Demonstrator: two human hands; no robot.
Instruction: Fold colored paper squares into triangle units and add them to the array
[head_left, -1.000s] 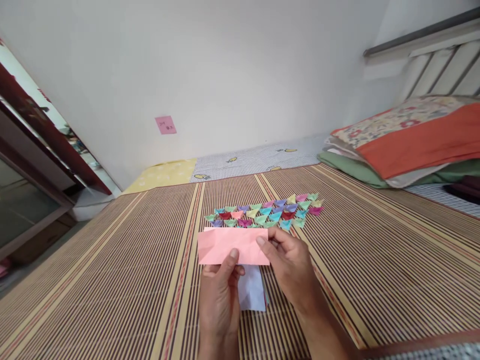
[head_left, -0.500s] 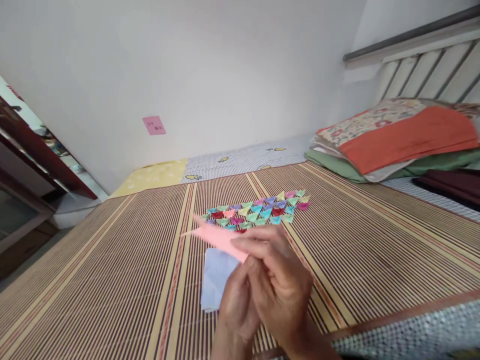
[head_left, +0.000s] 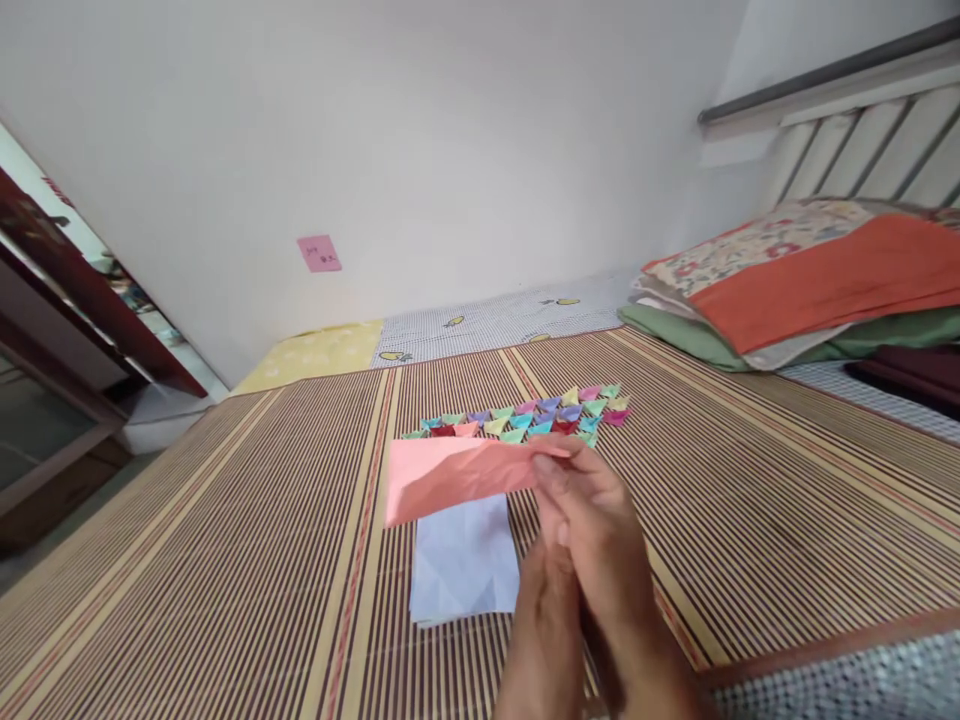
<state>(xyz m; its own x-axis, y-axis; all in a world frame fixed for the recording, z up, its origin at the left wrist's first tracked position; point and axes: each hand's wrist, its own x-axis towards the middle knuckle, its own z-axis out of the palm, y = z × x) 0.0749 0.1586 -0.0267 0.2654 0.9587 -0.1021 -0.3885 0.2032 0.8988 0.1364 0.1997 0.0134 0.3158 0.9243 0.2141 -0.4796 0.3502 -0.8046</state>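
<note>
A pink sheet of folding paper (head_left: 457,478), folded long and creased, is held up in the air, its free end pointing left. My right hand (head_left: 604,520) pinches its right end between thumb and fingers. Just below and against it is my left hand (head_left: 546,610), closed at the same end of the paper; its fingertips are partly hidden by the right hand. Under the pink paper, a stack of pale blue paper squares (head_left: 463,565) lies on the striped mat (head_left: 262,560). Behind are rows of small folded paper pieces (head_left: 570,412) in many colours, partly covered by the pink paper.
A pile of folded cloths (head_left: 817,280) with an orange panel sits at the back right, beside a dark red folded item (head_left: 911,375). A pink note (head_left: 319,253) is stuck on the white wall (head_left: 480,150). A doorway with a dark red frame (head_left: 97,280) stands at left.
The pink paper has turned so its broad folded face shows and its left end hangs lower. Both hands have shifted right, uncovering more of the blue stack.
</note>
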